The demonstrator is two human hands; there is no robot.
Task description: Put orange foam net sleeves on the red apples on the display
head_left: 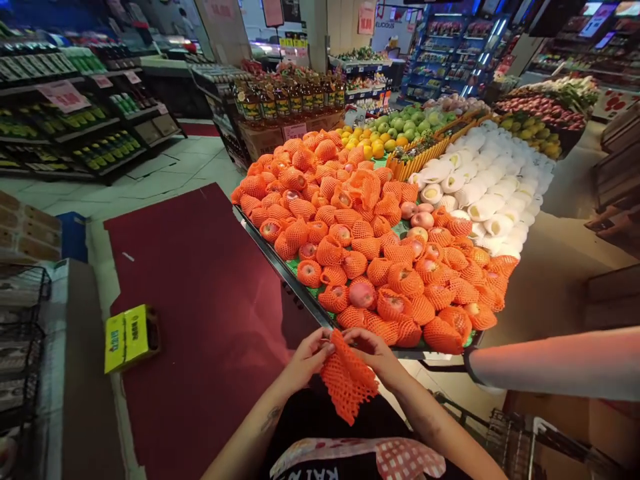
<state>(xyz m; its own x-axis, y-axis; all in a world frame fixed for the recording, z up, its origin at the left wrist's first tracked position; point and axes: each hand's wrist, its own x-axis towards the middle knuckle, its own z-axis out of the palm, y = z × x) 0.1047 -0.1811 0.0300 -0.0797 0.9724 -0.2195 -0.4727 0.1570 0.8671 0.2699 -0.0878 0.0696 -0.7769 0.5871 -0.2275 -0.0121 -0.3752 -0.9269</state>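
Note:
An orange foam net sleeve (350,380) hangs flat and loose in front of my body, its lower end spread out. My left hand (311,357) pinches its upper left edge between thumb and fingers. On the other side, my right hand (373,350) grips the top right edge, the fingertips partly hidden behind the net. Just beyond both hands lies a heap of apples, many wrapped in the same orange nets; one reddish apple (362,293) shows well out of its net. A few bare apples (423,220) lie farther back in the heap.
The display's black front edge (285,267) runs just past my hands. White-netted fruit (485,180) lies to the right, with oranges (370,141) and green apples (405,123) behind. A roll of clear bags (555,363) juts in at right. A yellow-green box (131,339) stands at left.

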